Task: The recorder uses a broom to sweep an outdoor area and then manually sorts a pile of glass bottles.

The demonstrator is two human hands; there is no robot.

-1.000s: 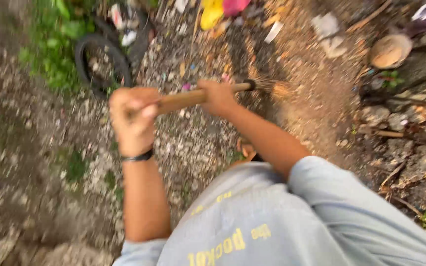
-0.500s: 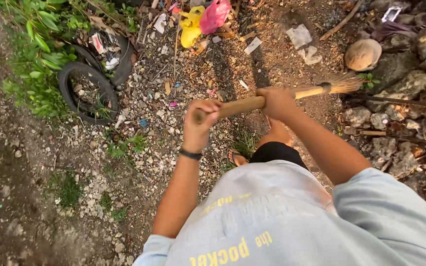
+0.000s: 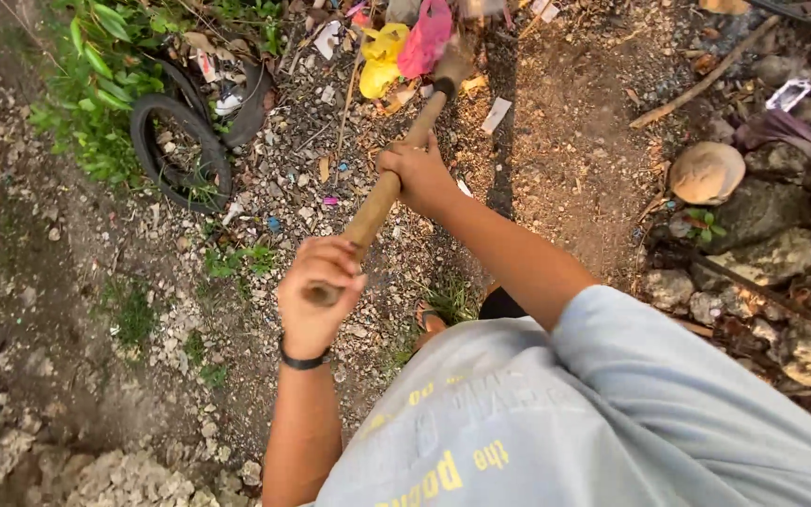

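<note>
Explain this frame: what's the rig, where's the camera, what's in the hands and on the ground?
There is no machine here. A person wears a camera on the head, so the single view looks down over a grey shirt at the person's own two bare hands.

Both hands grip a wooden broom handle. The left hand, with a dark wristband, closes on the near end; the right hand holds further along. The broom's far end is blurred near the litter at the top.

The ground is dirt and gravel. On it lie an old black tyre beside green plants, a yellow bag and a pink bag, scraps of paper, a stick, and rocks on the right.
</note>
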